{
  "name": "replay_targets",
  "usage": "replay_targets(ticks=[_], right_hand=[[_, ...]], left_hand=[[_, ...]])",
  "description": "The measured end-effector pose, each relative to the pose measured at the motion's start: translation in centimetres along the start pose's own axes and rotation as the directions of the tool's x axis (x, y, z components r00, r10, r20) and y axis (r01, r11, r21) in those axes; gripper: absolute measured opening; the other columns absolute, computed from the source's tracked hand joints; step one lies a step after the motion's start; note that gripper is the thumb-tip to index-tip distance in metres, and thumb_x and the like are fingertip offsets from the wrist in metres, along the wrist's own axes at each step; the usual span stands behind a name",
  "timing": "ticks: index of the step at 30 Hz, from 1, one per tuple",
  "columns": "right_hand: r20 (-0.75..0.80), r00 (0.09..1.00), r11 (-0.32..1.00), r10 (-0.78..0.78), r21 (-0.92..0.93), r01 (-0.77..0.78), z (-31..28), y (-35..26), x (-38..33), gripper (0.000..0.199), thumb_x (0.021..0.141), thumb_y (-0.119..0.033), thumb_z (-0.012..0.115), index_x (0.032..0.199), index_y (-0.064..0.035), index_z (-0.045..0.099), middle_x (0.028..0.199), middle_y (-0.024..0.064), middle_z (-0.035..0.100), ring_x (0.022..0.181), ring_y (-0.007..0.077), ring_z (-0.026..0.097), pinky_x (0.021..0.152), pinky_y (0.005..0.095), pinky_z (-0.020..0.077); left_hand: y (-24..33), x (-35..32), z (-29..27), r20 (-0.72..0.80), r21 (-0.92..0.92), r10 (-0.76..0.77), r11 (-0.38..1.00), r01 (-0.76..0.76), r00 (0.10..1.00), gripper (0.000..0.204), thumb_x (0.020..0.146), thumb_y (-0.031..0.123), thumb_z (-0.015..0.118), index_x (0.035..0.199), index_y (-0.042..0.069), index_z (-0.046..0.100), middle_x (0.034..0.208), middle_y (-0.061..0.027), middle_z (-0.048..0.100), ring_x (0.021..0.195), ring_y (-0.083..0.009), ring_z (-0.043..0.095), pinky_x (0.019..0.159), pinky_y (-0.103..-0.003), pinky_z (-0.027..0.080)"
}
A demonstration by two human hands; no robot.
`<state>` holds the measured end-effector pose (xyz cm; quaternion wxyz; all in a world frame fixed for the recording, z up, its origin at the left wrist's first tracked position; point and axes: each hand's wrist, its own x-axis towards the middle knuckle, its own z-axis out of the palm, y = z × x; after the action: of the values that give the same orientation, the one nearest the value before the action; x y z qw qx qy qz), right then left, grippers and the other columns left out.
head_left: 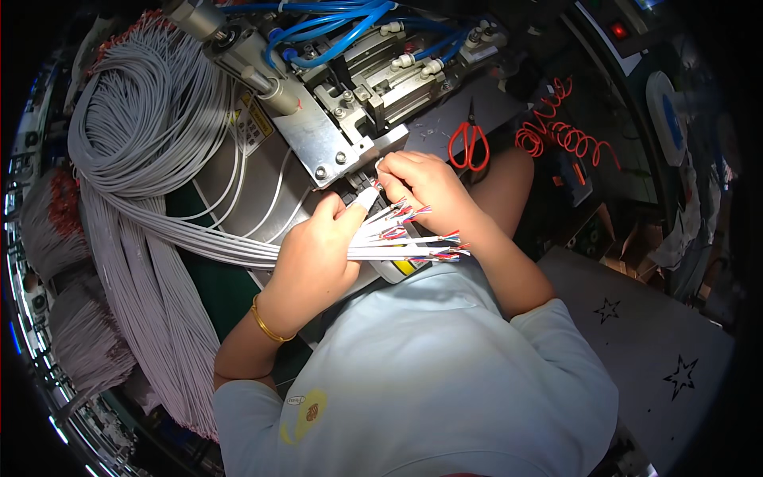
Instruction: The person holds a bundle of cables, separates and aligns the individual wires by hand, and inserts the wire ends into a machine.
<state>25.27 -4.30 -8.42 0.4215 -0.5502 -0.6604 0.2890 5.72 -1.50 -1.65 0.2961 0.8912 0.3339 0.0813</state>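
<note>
My left hand (311,253) is closed around several white cables (381,252). Their stripped ends, with fine red, blue and white wires (455,248), fan out to the right of the hand. White wrapping (367,197) covers a fingertip or thumb tip of this hand. My right hand (427,189) is pinched at the end of one cable, just beneath the front of the metal machine (318,139). Its fingers hide most of that cable's end. Both hands nearly meet in front of the machine's lower block (389,143).
A big coil of grey cables (119,111) lies at left, its long strands hanging down. Blue air hoses (342,36) run over the machine. Beyond my right hand lie red-handled scissors (469,151) and a red coiled hose (548,137). A grey board with stars (644,342) stands right.
</note>
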Motion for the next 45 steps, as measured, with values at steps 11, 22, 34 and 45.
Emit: replay_targets(ticks=[11,22,34,45], right_hand=[[-0.045,0.998,0.999,-0.036,-0.034,0.035,-0.7,-1.2,0.1,0.014,0.08,-0.012,0.068,0.084,-0.0011,0.06,0.073,0.0101,0.058,0.068,0.0238,0.058,0.071,0.0369,0.0449],[-0.029,0.997,0.87,0.074,0.491,-0.05,-0.4,-4.0,0.0,0.017,0.074,-0.001,0.069,0.09,0.0013,0.062,0.086,0.0111,0.063,0.078,0.023,0.059,0.075,0.0311,0.0474],[0.058,0.997,0.883,0.041,0.465,-0.063,-0.3,-4.2,-0.3,0.021,0.077,0.002,0.064,0.098,0.0018,0.065,0.089,0.0104,0.065,0.08,0.0171,0.062,0.072,0.0298,0.0497],[-0.033,0.999,0.916,0.027,0.4,-0.011,-0.3,-5.4,0.0,0.01,0.082,-0.006,0.068,0.088,0.0021,0.065,0.076,0.0076,0.063,0.069,0.0123,0.059,0.063,0.0265,0.0479]], left_hand=[[-1.2,-0.2,-2.9,0.202,-0.609,-0.422,0.653,0.451,0.884,0.015,0.091,0.015,0.064,0.091,-0.001,0.064,0.069,-0.001,0.055,0.058,-0.0116,0.051,0.052,-0.03,0.042],[-1.5,-0.3,-2.2,-0.027,-0.523,-0.095,0.85,0.067,0.995,0.015,0.086,0.009,0.069,0.097,-0.002,0.067,0.069,-0.0052,0.06,0.063,-0.0129,0.053,0.06,-0.026,0.044],[-0.5,-0.1,-2.1,-0.031,-0.509,-0.24,0.839,0.191,0.97,0.012,0.079,0.001,0.072,0.083,-0.001,0.061,0.069,-0.0077,0.058,0.061,-0.0136,0.055,0.057,-0.027,0.044],[0.5,0.1,-2.9,0.087,-0.643,-0.399,0.677,0.358,0.913,0.014,0.084,0.008,0.074,0.086,0.001,0.062,0.064,0.0019,0.057,0.053,-0.0036,0.049,0.048,-0.022,0.04]])
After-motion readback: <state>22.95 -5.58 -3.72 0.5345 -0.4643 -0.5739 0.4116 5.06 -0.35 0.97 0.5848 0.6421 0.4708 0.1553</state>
